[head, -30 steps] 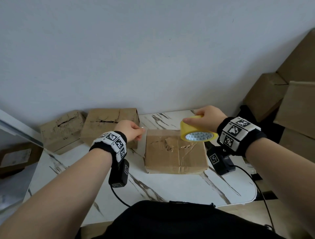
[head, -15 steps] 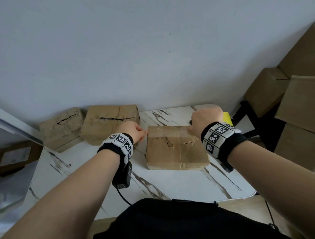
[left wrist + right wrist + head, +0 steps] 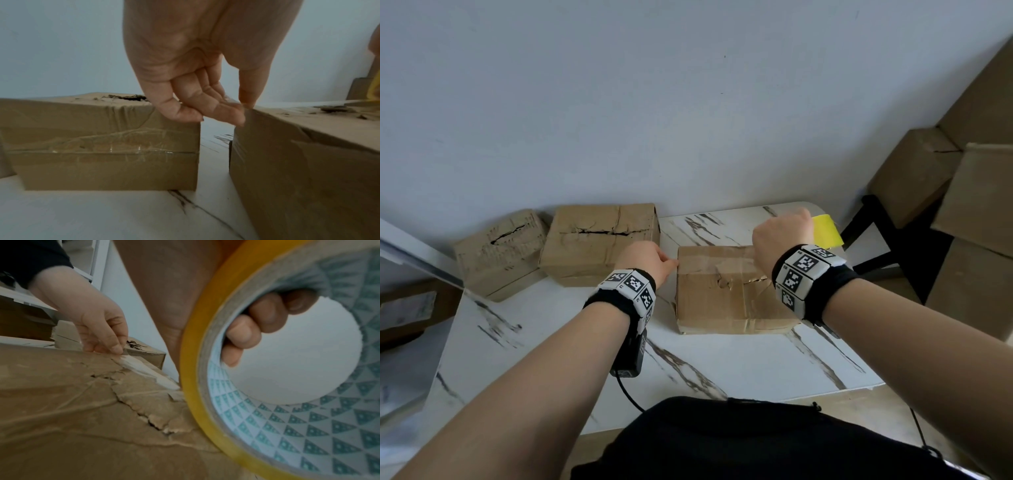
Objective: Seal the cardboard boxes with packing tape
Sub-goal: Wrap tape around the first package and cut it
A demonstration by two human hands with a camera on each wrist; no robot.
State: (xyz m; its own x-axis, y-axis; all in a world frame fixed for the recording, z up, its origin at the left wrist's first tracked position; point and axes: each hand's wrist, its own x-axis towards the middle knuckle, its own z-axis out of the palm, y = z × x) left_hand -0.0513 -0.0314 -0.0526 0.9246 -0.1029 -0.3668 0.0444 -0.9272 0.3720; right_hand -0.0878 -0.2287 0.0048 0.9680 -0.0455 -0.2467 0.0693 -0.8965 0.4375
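Observation:
A worn cardboard box (image 3: 726, 294) with a torn top lies in the middle of the marble table (image 3: 722, 363). My left hand (image 3: 650, 258) pinches the free end of the clear tape at the box's upper left edge (image 3: 244, 105). A strip of tape (image 3: 715, 262) runs across the box's far side to the yellow tape roll (image 3: 825, 230), which my right hand (image 3: 780, 236) grips beyond the box's right end. In the right wrist view my fingers (image 3: 255, 327) curl through the roll's core (image 3: 308, 426), and the torn box top (image 3: 102, 410) lies below.
Two more cardboard boxes (image 3: 599, 240) (image 3: 498, 253) with split tops stand at the back left against the wall. Larger boxes (image 3: 969, 212) are stacked at the right, beside a black stand (image 3: 887, 240). The table's front edge is near my body.
My right hand has carried the roll rightward past the box's right end, drawing the tape across the box top. My left hand has stayed at the left edge.

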